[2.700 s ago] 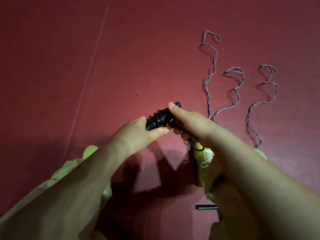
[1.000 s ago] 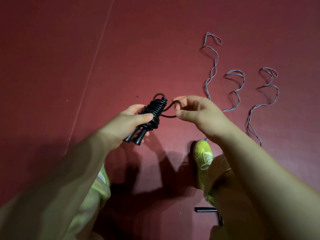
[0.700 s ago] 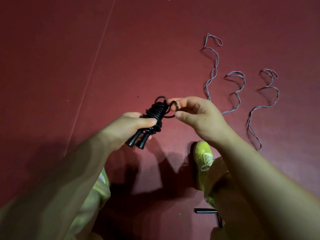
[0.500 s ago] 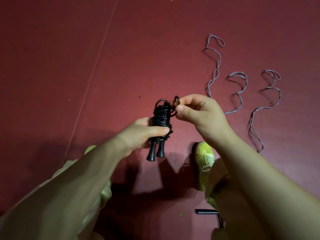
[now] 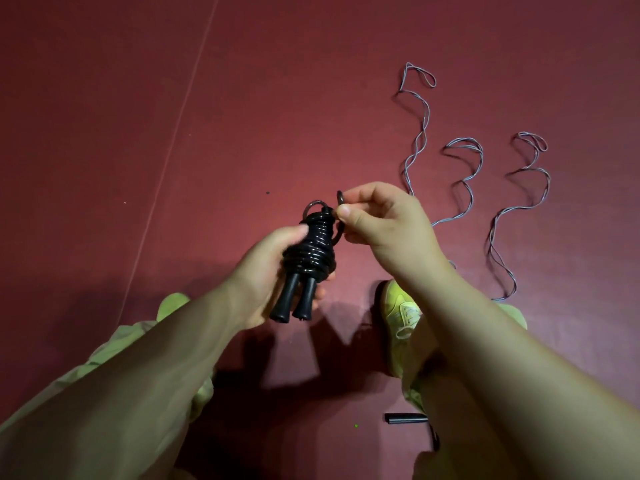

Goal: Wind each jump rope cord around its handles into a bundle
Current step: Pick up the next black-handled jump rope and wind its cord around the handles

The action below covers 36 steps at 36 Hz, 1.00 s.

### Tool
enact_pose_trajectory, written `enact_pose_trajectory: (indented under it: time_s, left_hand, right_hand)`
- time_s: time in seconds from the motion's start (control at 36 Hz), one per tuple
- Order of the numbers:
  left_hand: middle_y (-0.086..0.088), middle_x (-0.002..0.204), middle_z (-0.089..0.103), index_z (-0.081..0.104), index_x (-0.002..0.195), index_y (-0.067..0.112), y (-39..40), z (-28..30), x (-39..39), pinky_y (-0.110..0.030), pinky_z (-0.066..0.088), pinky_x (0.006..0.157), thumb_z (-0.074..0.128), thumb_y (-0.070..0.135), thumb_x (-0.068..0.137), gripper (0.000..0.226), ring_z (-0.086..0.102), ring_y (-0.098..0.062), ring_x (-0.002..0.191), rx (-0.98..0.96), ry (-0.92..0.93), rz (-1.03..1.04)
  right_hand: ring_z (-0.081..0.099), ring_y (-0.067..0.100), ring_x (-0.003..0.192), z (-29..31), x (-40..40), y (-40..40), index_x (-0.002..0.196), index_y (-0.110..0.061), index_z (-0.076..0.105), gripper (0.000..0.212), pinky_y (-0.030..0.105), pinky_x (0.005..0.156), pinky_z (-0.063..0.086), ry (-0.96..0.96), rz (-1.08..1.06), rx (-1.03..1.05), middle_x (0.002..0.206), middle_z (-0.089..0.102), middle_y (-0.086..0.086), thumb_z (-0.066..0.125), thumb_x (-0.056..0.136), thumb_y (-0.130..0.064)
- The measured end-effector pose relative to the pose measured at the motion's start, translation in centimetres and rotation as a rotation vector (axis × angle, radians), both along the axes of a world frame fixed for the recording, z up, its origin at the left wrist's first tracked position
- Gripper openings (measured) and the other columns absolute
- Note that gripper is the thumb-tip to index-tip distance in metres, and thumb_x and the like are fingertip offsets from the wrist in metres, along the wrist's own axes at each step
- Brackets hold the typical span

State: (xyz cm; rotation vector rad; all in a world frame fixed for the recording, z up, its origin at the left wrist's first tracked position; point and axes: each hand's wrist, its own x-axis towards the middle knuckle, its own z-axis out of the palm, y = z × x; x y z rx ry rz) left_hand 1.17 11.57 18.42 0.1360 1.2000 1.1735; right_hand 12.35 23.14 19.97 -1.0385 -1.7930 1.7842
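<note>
Red floor mat. Grey cords, loose on it, right of black bundle; lower ends hidden behind arm. Left hand wraps bundle, handles down. Right hand pinches last cord loop at bundle's top, partly hidden.

Location: indoor exercise or sports space, likely gym or training room; exact type not confirmed. Evidence: dark red matte floor covers entire view, smooth, mat-like, with thin pale seam line running diagonally. Grey jump rope cords laid out loose on floor in three wavy strands. Black handle lies on floor near person's feet. Person wears yellow-green athletic shoe. No furniture or walls visible. Lighting dim, hard shadows on floor.
</note>
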Motion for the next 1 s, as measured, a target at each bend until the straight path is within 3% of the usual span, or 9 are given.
enact_pose_trajectory:
  time_s: [0.11, 0.25, 0.33, 0.47, 0.58, 0.75, 0.86, 0.92, 1.0]
  left_hand:
    - [-0.017, 0.074, 0.066, 0.062, 0.099, 0.009, 0.1, 0.3, 0.3, -0.026, 0.050, 0.041, 0.033, 0.039, 0.097, 0.041, 0.062, -0.024, 0.048, 0.030, -0.088, 0.024]
    - [-0.014, 0.086, 0.063, 0.051, 0.118, 0.013, 0.0, 0.0, 1.2, -0.031, 0.053, 0.045, 0.046, 0.027, 0.093, 0.029, 0.065, -0.033, 0.076, 0.034, -0.082, 0.050]
    - [-0.011, 0.084, 0.068, 0.052, 0.115, 0.019, -0.2, -0.3, 1.0, -0.035, 0.055, 0.049, 0.054, 0.032, 0.083, 0.034, 0.070, -0.034, 0.077, 0.032, -0.024, 0.023]
    - [-0.003, 0.084, 0.071, 0.053, 0.113, 0.018, -0.3, -0.8, 0.8, -0.047, 0.052, 0.081, 0.064, 0.026, 0.079, 0.037, 0.069, -0.021, 0.078, 0.041, 0.109, 0.006]
    - [0.000, 0.093, 0.068, 0.053, 0.112, 0.023, -0.4, -0.8, 1.3, -0.034, 0.049, 0.068, 0.054, 0.018, 0.093, 0.019, 0.065, -0.017, 0.083, 0.037, 0.184, -0.016]
    - [-0.001, 0.097, 0.066, 0.048, 0.108, 0.029, -0.4, -1.4, 0.8, -0.042, 0.051, 0.074, 0.064, 0.030, 0.082, 0.031, 0.066, -0.022, 0.086, 0.030, 0.311, -0.020]
    - [0.002, 0.095, 0.060, 0.030, 0.125, 0.035, -0.4, -1.1, 0.3, -0.022, 0.048, 0.049, 0.054, 0.022, 0.095, 0.040, 0.065, -0.006, 0.069, 0.046, 0.463, -0.139]
    - [0.004, 0.098, 0.057, 0.024, 0.132, 0.034, -0.5, -1.1, 0.1, -0.026, 0.055, 0.060, 0.052, 0.016, 0.096, 0.049, 0.063, 0.001, 0.069, 0.062, 0.564, -0.204]
    - [0.005, 0.098, 0.056, 0.024, 0.133, 0.036, -0.5, -0.8, -0.2, -0.041, 0.055, 0.084, 0.059, 0.019, 0.090, 0.058, 0.063, 0.002, 0.073, 0.085, 0.629, -0.265]
  right_hand:
    - [0.056, 0.016, 0.068, -0.3, 0.0, -0.2, 0.082, -0.023, 0.063, 0.020, 0.038, 0.069, 0.053, -0.025, 0.009, 0.046, 0.069, 0.062, 0.000, 0.065, 0.088, -0.004]
    - [0.060, 0.016, 0.071, -0.8, -0.3, -0.5, 0.081, -0.026, 0.064, 0.021, 0.046, 0.077, 0.055, -0.087, 0.046, 0.094, 0.075, 0.065, 0.003, 0.064, 0.088, -0.007]
    - [0.061, 0.017, 0.074, -1.1, -0.4, -0.5, 0.084, -0.027, 0.064, 0.019, 0.047, 0.080, 0.056, -0.075, 0.030, 0.041, 0.081, 0.066, 0.007, 0.066, 0.087, -0.008]
    - [0.061, 0.015, 0.076, -1.2, -0.5, -0.7, 0.086, -0.025, 0.065, 0.019, 0.035, 0.075, 0.056, -0.047, 0.032, -0.045, 0.084, 0.065, 0.009, 0.066, 0.087, -0.007]
    - [0.061, 0.014, 0.076, -1.3, -0.5, -0.9, 0.084, -0.025, 0.066, 0.020, 0.033, 0.076, 0.056, -0.053, 0.095, -0.031, 0.081, 0.065, 0.005, 0.066, 0.087, -0.005]
    - [0.051, 0.008, 0.065, -1.3, -0.4, -0.6, 0.081, -0.027, 0.063, 0.024, 0.018, 0.061, 0.044, -0.058, 0.173, 0.013, 0.076, 0.057, -0.002, 0.068, 0.085, -0.004]
    - [0.050, 0.005, 0.063, -1.9, -0.5, -1.0, 0.083, -0.028, 0.059, 0.017, 0.025, 0.063, 0.041, -0.120, 0.247, 0.079, 0.076, 0.057, -0.004, 0.068, 0.083, -0.013]
    - [0.051, 0.011, 0.068, -2.1, -0.4, -1.1, 0.084, -0.028, 0.056, 0.011, 0.035, 0.069, 0.044, -0.157, 0.256, 0.094, 0.076, 0.058, -0.003, 0.064, 0.080, -0.023]
    - [0.046, 0.015, 0.065, -2.4, -0.1, -1.2, 0.087, -0.028, 0.050, 0.015, 0.035, 0.067, 0.040, -0.204, 0.271, 0.109, 0.074, 0.055, 0.002, 0.060, 0.090, -0.018]
